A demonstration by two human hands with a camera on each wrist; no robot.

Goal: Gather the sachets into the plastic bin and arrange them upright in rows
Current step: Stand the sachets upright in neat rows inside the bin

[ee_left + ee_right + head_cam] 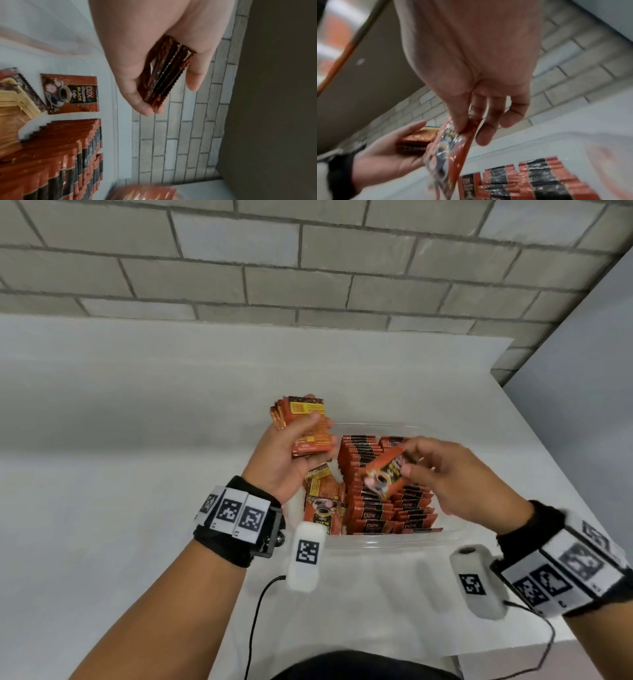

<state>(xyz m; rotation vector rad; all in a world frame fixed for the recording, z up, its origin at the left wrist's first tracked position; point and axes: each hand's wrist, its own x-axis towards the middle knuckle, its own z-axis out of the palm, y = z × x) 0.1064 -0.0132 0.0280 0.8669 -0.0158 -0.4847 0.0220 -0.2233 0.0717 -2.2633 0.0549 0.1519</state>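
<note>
Two hands work above a clear plastic bin (383, 542) on a white table (137, 440). From the head camera the left hand (284, 453) is curled round a small stack of orange foil sachets (308, 426), thumb across the top one, held over the bin's far left corner. The right hand (455, 481) pinches a single orange-and-black sachet (385, 470) between thumb and fingers, tilted, just above the standing rows of orange-and-black sachets (387, 508) that fill the bin's middle and right.

Only the left wrist camera shows the held stack (161, 75) edge-on, its serrated ends fanned between palm (145, 54) and fingers, and one flat sachet (70, 93) printed "D2X Black" lying face up on the bin floor beside the rows (68, 162). The head view shows loose sachets (323, 501) in that left part of the bin, lying or leaning rather than upright.

The right wrist camera, blurred, adds the pinch up close: the thumb (455, 119) presses the single sachet (448, 152) near its top edge while it hangs between the two hands, the left hand (388, 157) and its stack (416, 140) just beyond, the rows (530, 180) below
</note>
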